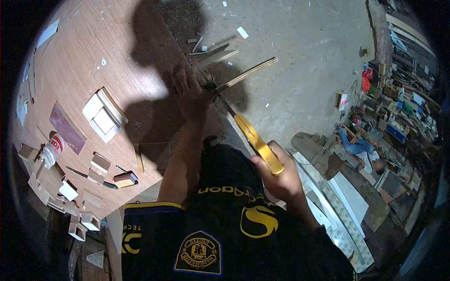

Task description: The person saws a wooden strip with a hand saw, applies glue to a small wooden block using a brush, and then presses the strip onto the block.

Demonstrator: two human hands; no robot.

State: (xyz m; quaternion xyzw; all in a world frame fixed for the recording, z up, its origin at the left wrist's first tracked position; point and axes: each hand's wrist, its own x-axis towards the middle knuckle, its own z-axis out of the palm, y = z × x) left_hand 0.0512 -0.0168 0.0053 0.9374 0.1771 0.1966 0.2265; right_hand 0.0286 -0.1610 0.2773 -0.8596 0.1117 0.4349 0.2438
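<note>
My right hand [281, 175] is wrapped around the yellow handle of a saw [253, 138]. Its dark, narrow blade runs up and left toward my left hand [191, 96]. That hand presses down at the table's edge in shadow, fingers forward, over the near end of a thin wooden strip [251, 72]. The strip sticks out past the edge above the floor, and the blade meets it close to my thumb. Exactly how my fingers sit on the strip is hard to see in the dark.
On the wooden table [136, 56] lie a stack of pale panels [105, 114], a reddish-brown plate [67, 127], a white and red container [53, 149], and several small wooden boxes [89, 220]. Wood offcuts [215, 58] lie on the floor. A person [361, 150] is among clutter at right, near long boards [335, 210].
</note>
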